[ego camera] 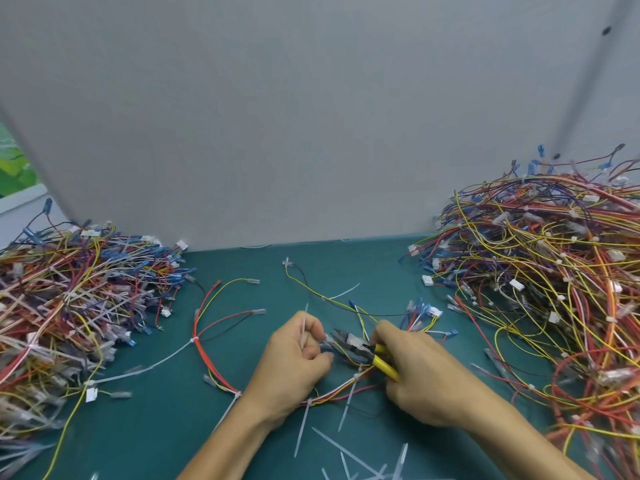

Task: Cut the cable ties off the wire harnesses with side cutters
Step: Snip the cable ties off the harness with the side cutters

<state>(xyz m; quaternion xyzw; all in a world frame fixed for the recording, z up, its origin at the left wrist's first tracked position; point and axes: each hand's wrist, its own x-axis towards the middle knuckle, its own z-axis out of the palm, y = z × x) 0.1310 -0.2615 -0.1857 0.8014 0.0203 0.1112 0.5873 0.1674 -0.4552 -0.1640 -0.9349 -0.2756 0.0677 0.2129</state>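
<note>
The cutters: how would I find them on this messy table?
Start at the green table, at its front middle. The right hand grips the side cutters, head toward the left hand, which pinches a cable tie. Among thin wires, only they have thick yellow handles and a dark metal head.

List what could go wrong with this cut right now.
1. The side cutters, gripped by the right hand, sit close to the left hand, whose fingers pinch a cable tie. A slip could nick them.
2. The harness wires run right against the ties, so the blades might bite insulation.
3. Loose cut ties on the mat could tangle with the harness.
</note>
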